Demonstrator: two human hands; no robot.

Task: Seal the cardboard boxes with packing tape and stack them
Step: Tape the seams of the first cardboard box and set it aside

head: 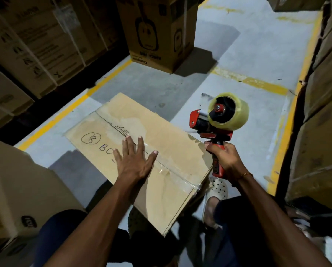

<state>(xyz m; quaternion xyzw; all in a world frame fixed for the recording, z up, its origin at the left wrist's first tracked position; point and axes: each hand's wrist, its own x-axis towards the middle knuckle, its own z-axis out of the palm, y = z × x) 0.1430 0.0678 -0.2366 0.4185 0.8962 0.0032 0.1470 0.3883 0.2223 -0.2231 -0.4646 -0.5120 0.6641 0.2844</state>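
Cardboard box under flat left hand; right hand clenched around tape dispenser.

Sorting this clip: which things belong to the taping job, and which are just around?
In use: marked box, left hand flat on it, tape gun gripped by right hand.
Bystanders: printed box, stacked boxes, yellow floor lines.

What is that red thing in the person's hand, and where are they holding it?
The right hand grips a red tape dispenser by its handle. The left hand holds nothing; it presses flat on the cardboard box.
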